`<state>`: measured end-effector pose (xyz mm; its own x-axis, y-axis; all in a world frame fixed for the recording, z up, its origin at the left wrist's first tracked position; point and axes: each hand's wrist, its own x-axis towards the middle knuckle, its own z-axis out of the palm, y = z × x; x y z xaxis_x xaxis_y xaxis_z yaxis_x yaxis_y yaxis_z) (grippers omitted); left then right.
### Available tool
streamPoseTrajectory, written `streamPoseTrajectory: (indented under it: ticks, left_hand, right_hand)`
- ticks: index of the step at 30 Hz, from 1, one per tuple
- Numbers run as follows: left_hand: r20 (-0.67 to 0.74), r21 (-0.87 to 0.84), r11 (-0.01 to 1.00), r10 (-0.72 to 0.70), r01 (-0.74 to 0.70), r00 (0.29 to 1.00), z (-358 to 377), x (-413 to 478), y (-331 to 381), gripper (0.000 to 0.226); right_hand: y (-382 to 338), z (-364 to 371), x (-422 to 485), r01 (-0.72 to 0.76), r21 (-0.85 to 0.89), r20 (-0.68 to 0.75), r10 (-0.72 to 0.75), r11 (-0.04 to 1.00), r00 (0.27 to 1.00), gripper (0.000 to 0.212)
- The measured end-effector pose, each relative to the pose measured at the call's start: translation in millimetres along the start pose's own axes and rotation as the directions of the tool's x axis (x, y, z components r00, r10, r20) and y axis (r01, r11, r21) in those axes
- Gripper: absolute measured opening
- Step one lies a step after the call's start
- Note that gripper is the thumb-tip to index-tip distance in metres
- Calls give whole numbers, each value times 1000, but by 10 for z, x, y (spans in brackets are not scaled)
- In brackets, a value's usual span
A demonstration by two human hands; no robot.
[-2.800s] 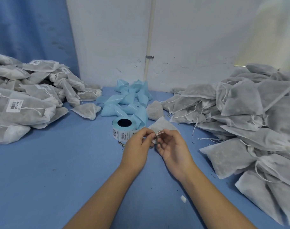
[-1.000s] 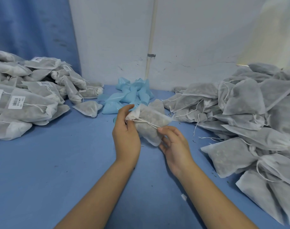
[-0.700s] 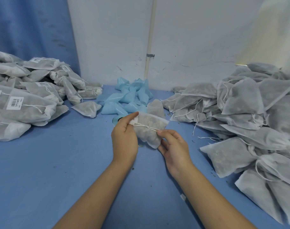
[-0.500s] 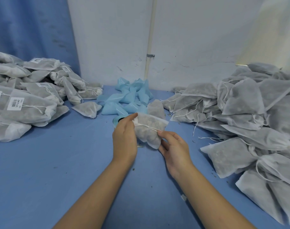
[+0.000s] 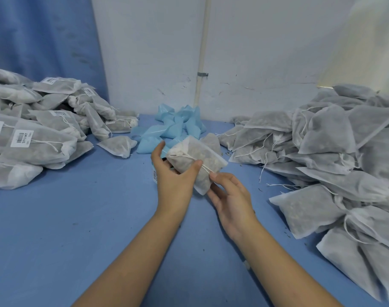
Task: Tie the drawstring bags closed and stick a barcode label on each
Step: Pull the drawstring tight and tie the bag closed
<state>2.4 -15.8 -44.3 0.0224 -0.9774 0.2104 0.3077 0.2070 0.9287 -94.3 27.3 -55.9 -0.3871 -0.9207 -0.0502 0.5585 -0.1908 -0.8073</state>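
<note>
Both hands are occupied with one drawstring bag (image 5: pixel 200 151), which is held just above the middle of the tabletop (image 5: pixel 78 218). The bag's gathered neck is gripped by the left hand (image 5: pixel 173 180), thumb across the front and fingers behind. Its lower corner is touched by the loosely curved fingers of the right hand (image 5: pixel 231 196), though whether the end of the drawstring (image 5: pixel 190 156) is pinched there cannot be told.

The knot could be left slack if the thin white cord is released before being drawn tight, and dry filling could then be shed through the neck. A label might wrinkle or lift, since the cloth is a thin, translucent, fuzzy non-woven, lumpy over its contents.

The label roll (image 5: pixel 154 173) is almost hidden beneath the left hand, just left of the bag. Further left, labelled bags (image 5: pixel 34 138) are heaped; right of the bag lie unlabelled ones (image 5: pixel 322 134); behind it, glossy blue backing strips (image 5: pixel 173 127) are piled.
</note>
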Motion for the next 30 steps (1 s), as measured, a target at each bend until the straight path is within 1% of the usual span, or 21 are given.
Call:
streamPoseTrajectory:
  ticks: [1, 3, 5, 7, 9, 11, 12, 14, 15, 16, 17, 19, 20, 21, 22, 23, 24, 25, 27, 28, 30]
  left_hand:
    - [3, -17, 997, -69, 69, 998, -4, 18, -5, 52]
    - [74, -31, 977, -206, 209, 976, -18, 42, -10, 34]
    - [133, -77, 962, -249, 260, 959, -39, 62, -13, 27]
    - [122, -115, 966, -219, 233, 968, -65, 90, -3, 21]
    - [78, -89, 979, -178, 185, 981, -109, 119, 8, 12]
    - [48, 47, 992, -122, 120, 991, -182, 139, -15, 9]
    - [57, 148, 987, -78, 69, 995, -230, 141, -32, 7]
    - [154, 358, 931, 22, -77, 988, -314, 120, -61, 18]
    - [213, 418, 896, 60, -147, 975, -343, 116, -84, 24]
    - [246, 448, 876, 71, -178, 967, -362, 118, -98, 27]
    - [262, 461, 867, 71, -189, 963, -377, 128, -113, 24]
    - [254, 448, 879, 52, -165, 966, -389, 166, -136, 6]
    - [248, 444, 882, 44, -155, 968, -393, 176, -134, 7]
    - [253, 444, 882, 48, -160, 966, -406, 180, -145, 13]
    - [265, 453, 875, 51, -171, 963, -416, 183, -158, 13]
    - [281, 468, 863, 58, -190, 958, -418, 181, -165, 7]
    - [297, 491, 845, 66, -212, 953, -417, 171, -160, 11]
    - [310, 503, 835, 68, -224, 948, -419, 167, -161, 17]
    - [313, 506, 836, 53, -214, 948, -415, 183, -162, 17]
    - [318, 508, 836, 44, -210, 947, -414, 186, -159, 15]
    - [324, 509, 835, 38, -208, 945, -428, 196, -163, 16]
  right_hand:
    - [4, 4, -3, 2, 1, 17, -2, 1000, 1000, 15]
    - [14, 9, -14, -3, -8, 57, 4, 1000, 998, 17]
    - [18, 6, -22, -18, -37, 96, 21, 999, 995, 15]
    - [12, 1, -17, -6, -111, 79, 15, 994, 997, 15]
    - [12, -11, 9, 26, -168, -12, -29, 985, 1000, 17]
    - [20, -29, 35, 37, -196, -99, -57, 980, 993, 18]
    - [26, -37, 42, 40, -229, -123, -70, 973, 990, 17]
    - [51, -54, 51, 51, -309, -136, -97, 950, 986, 14]
    - [65, -60, 50, 59, -353, -127, -110, 934, 986, 13]
    - [78, -61, 48, 69, -402, -112, -124, 913, 986, 11]
    - [91, -60, 46, 78, -448, -95, -134, 891, 987, 9]
    - [108, -52, 42, 89, -510, -62, -140, 856, 988, 8]
    - [112, -49, 42, 94, -519, -53, -142, 849, 988, 8]
    - [112, -51, 44, 97, -514, -51, -144, 852, 988, 8]
    - [109, -56, 45, 98, -501, -54, -144, 860, 988, 7]
    - [103, -58, 46, 97, -486, -59, -144, 869, 988, 6]
    - [96, -62, 49, 99, -471, -61, -144, 877, 988, 6]
    - [93, -69, 57, 101, -460, -61, -145, 882, 988, 7]
    - [91, -76, 61, 118, -477, -44, -158, 871, 986, 13]
    - [93, -84, 60, 144, -522, -21, -181, 841, 983, 16]
    - [102, -104, 58, 233, -685, 72, -254, 690, 965, 25]
